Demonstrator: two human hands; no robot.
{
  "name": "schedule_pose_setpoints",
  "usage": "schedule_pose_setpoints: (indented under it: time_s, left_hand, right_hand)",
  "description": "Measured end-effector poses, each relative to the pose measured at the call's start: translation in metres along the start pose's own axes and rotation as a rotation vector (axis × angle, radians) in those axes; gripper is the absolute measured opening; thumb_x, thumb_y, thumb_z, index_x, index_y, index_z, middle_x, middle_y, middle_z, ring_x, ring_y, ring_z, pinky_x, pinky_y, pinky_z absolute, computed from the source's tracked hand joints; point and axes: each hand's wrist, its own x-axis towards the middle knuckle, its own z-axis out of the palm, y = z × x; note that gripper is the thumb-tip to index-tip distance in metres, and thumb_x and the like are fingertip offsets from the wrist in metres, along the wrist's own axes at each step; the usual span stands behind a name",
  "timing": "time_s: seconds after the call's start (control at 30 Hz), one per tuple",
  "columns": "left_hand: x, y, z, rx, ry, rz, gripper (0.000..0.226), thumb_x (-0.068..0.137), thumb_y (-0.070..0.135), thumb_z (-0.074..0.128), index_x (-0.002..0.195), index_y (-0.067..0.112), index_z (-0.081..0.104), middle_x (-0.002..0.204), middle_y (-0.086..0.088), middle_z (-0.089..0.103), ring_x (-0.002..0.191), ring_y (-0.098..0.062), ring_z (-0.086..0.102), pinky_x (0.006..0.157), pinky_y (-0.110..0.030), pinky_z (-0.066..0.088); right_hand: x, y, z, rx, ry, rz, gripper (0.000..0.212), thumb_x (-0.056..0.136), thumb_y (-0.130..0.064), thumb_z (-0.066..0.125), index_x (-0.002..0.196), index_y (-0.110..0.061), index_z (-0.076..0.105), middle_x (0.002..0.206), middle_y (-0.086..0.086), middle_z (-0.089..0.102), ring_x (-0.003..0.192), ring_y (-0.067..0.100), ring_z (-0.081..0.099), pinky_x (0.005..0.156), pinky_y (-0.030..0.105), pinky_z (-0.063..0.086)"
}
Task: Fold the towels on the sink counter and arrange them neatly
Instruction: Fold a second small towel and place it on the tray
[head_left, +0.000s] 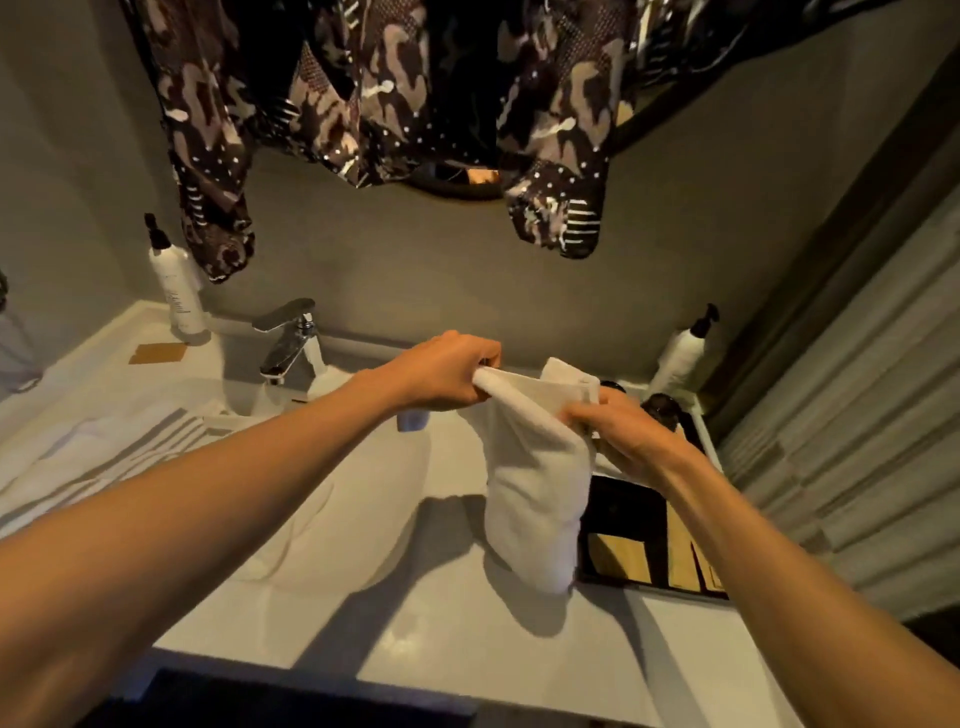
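Note:
A small white towel hangs in the air above the white sink counter, doubled over along its top edge. My left hand pinches its upper left corner. My right hand grips its upper right edge, fingers curled into the cloth. The towel's lower end droops just above the counter, beside the basin. A larger white towel with grey stripes lies spread on the counter at the left.
A chrome faucet stands behind the round basin. White pump bottles stand at the back left and back right. A black tray with wooden items sits at the right. Patterned garments hang overhead.

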Motion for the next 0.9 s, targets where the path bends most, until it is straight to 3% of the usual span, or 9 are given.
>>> schedule_pose_setpoints:
  time_s: [0.1, 0.23, 0.33, 0.47, 0.53, 0.63, 0.73, 0.83, 0.9]
  left_hand:
    - [-0.001, 0.013, 0.005, 0.089, -0.077, -0.03, 0.02, 0.079, 0.015, 0.057, 0.069, 0.024, 0.042, 0.068, 0.009, 0.052, 0.069, -0.024, 0.052, 0.058, -0.041, 0.045]
    - [0.006, 0.02, 0.0, 0.255, -0.094, -0.046, 0.009, 0.083, 0.017, 0.056, 0.08, 0.019, 0.048, 0.074, 0.001, 0.051, 0.071, -0.027, 0.049, 0.054, -0.035, 0.034]
    - [0.011, 0.02, -0.006, 0.296, -0.037, -0.029, 0.011, 0.082, 0.014, 0.057, 0.083, 0.018, 0.047, 0.076, -0.001, 0.052, 0.071, -0.027, 0.049, 0.053, -0.033, 0.031]
    - [0.008, 0.019, -0.005, 0.383, -0.063, 0.046, 0.012, 0.081, 0.015, 0.059, 0.088, 0.02, 0.051, 0.08, -0.006, 0.058, 0.074, -0.032, 0.054, 0.056, -0.034, 0.036]
    - [0.005, 0.016, -0.005, 0.399, -0.081, 0.049, 0.013, 0.079, 0.017, 0.061, 0.088, 0.021, 0.053, 0.083, -0.008, 0.062, 0.077, -0.034, 0.059, 0.058, -0.035, 0.041]
    - [0.007, 0.015, -0.014, 0.369, -0.094, 0.013, 0.015, 0.078, 0.018, 0.062, 0.092, 0.022, 0.058, 0.091, -0.008, 0.068, 0.086, -0.034, 0.062, 0.061, -0.034, 0.044]
    - [0.018, 0.014, -0.031, 0.351, -0.143, -0.024, 0.021, 0.079, 0.014, 0.06, 0.098, 0.022, 0.066, 0.094, -0.008, 0.071, 0.089, -0.033, 0.065, 0.065, -0.034, 0.05]
    - [0.024, 0.01, -0.044, 0.366, -0.152, -0.009, 0.017, 0.079, 0.019, 0.066, 0.097, 0.02, 0.066, 0.093, -0.009, 0.071, 0.087, -0.033, 0.065, 0.064, -0.034, 0.049]
    - [0.019, 0.008, -0.05, 0.386, -0.149, 0.028, 0.022, 0.079, 0.03, 0.07, 0.096, 0.018, 0.061, 0.093, -0.01, 0.069, 0.087, -0.033, 0.063, 0.062, -0.032, 0.042]
  right_hand:
    - [-0.007, 0.008, -0.007, 0.127, 0.067, -0.031, 0.022, 0.075, 0.004, 0.059, 0.092, -0.008, 0.065, 0.086, 0.015, 0.064, 0.084, 0.029, 0.06, 0.081, 0.045, 0.05]
    - [-0.009, 0.004, -0.016, -0.002, 0.065, -0.138, 0.039, 0.065, 0.014, 0.048, 0.094, -0.009, 0.058, 0.089, 0.01, 0.057, 0.082, 0.022, 0.055, 0.064, 0.029, 0.048]
    - [-0.014, -0.004, -0.028, -0.076, -0.132, -0.113, 0.063, 0.07, 0.014, 0.052, 0.125, -0.016, 0.056, 0.115, 0.008, 0.06, 0.105, 0.023, 0.06, 0.091, 0.038, 0.053]
    - [-0.021, -0.009, -0.03, -0.697, -0.208, -0.115, 0.031, 0.081, -0.014, 0.075, 0.11, -0.019, 0.065, 0.102, 0.0, 0.068, 0.097, 0.021, 0.065, 0.091, 0.04, 0.055]
    - [-0.024, -0.009, -0.033, -0.689, -0.135, -0.123, 0.036, 0.077, -0.025, 0.081, 0.109, -0.018, 0.068, 0.101, -0.001, 0.071, 0.095, 0.018, 0.067, 0.09, 0.04, 0.056]
    - [-0.032, -0.013, -0.038, -0.285, 0.009, -0.175, 0.037, 0.071, -0.024, 0.084, 0.104, -0.019, 0.069, 0.097, -0.001, 0.073, 0.089, 0.015, 0.069, 0.081, 0.033, 0.058]
    - [-0.029, -0.018, -0.042, 0.052, 0.068, -0.172, 0.033, 0.071, -0.024, 0.08, 0.098, -0.01, 0.068, 0.087, 0.007, 0.071, 0.079, 0.021, 0.066, 0.077, 0.038, 0.055]
    - [-0.018, -0.019, -0.048, -0.226, 0.151, -0.204, 0.03, 0.08, -0.023, 0.072, 0.102, -0.003, 0.065, 0.093, 0.017, 0.069, 0.081, 0.021, 0.063, 0.08, 0.045, 0.053]
    - [-0.009, -0.014, -0.051, -0.47, 0.257, -0.34, 0.017, 0.081, -0.011, 0.071, 0.095, -0.005, 0.064, 0.089, 0.012, 0.065, 0.078, 0.018, 0.06, 0.072, 0.041, 0.049]
